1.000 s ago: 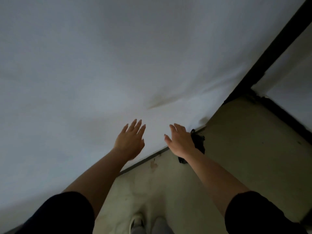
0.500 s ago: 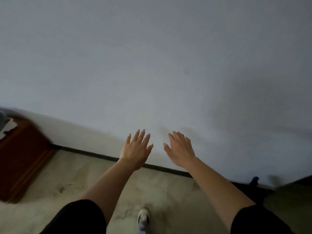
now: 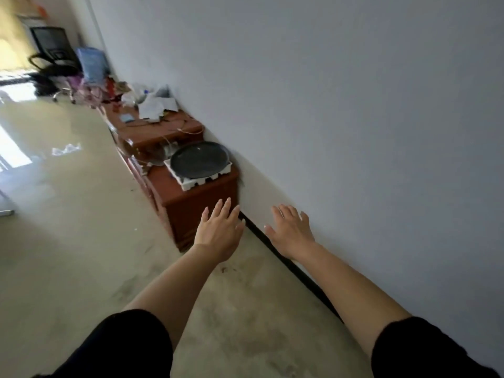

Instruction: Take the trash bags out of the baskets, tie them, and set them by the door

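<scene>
Both hands are stretched forward, palms down, fingers straight and spread, holding nothing. The left hand (image 3: 219,230) hangs over a pale, glossy floor (image 3: 68,241) that is smudged grey beneath the forearms and catches bright window light far off to its left. The right hand (image 3: 291,230) is in front of a plain white wall (image 3: 354,105). A black baseboard (image 3: 286,263) passes between the two hands and under the right forearm. Just beyond the left fingertips stands a low reddish wooden cabinet (image 3: 196,211) against the wall, with a dark round dish (image 3: 199,159) in a white tray (image 3: 196,181) on top. Farther along lie papers (image 3: 155,106) and clutter, then an office chair (image 3: 51,50). Whether any of that heap is a trash bag or basket cannot be told from here.
</scene>
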A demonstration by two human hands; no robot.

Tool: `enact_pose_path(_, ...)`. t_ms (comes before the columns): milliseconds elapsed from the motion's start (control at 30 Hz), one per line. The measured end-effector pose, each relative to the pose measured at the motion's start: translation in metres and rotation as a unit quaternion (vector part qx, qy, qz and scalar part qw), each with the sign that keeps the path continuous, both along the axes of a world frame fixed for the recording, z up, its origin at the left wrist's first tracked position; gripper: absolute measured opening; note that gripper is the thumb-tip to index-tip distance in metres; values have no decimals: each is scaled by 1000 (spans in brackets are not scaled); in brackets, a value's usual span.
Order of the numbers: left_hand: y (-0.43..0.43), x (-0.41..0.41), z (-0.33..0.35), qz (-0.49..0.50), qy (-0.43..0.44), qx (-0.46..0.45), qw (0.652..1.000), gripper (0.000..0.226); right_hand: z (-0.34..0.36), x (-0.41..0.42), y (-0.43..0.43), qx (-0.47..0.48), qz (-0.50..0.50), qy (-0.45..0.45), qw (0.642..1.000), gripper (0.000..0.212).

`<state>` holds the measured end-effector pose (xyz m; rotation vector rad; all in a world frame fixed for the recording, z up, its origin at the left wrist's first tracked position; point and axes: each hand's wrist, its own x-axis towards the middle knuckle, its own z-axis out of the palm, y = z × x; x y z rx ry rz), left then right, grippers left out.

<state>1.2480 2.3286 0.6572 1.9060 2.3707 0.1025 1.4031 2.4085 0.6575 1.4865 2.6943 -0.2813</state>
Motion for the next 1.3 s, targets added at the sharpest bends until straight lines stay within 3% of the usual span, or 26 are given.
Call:
enact_pose_path(267,-54,-257,10,144,-3,6,990,55,6,-273,-21,-26,89,27,995,63)
enact_pose_path(567,-63,-469,12,260,-24,13,965,57,16,-508,7,-6,193,28,981,61)
enact_pose_path(867,36,-694,12,322,-19,37,946,56,12,-749,109,20,266,31,963,61)
enact_pose_path(1300,192,-996,16,333,-47,27,942,55,17,-1066,264,-3,259,32,965,62)
